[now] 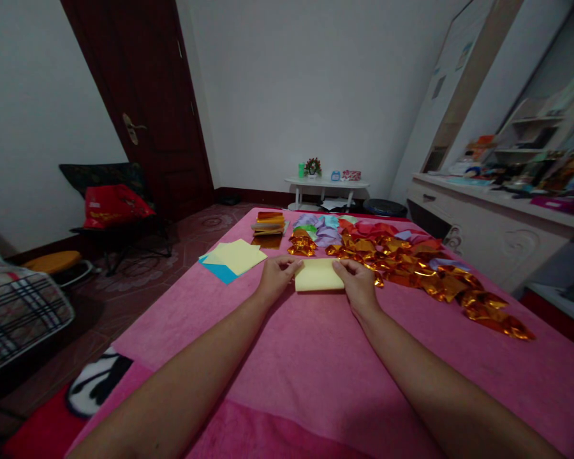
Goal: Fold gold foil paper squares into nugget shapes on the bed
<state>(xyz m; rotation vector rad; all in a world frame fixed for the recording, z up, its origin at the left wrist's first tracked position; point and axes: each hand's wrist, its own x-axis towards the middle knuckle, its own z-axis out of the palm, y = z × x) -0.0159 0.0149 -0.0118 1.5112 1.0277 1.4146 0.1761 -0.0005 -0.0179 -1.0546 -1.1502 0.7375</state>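
Note:
A sheet of pale yellow paper (319,275), bent over along its near edge, is stretched between my two hands above the pink cloth (287,370). My left hand (279,275) pinches its left side, and my right hand (358,280) pinches its right side, thumbs on top. Left of my left hand lie loose yellow sheets (239,255) with a blue sheet (224,274) under them. Beyond my right hand spreads a heap of shiny gold folded foil pieces (402,258).
A stack of gold and orange foil sheets (269,226) sits at the far left of the cloth. Purple and green folded papers (320,228) lie beside it. Farther off are a low white table (328,182), a chair with a red bag (117,205) and a cluttered cabinet (502,217).

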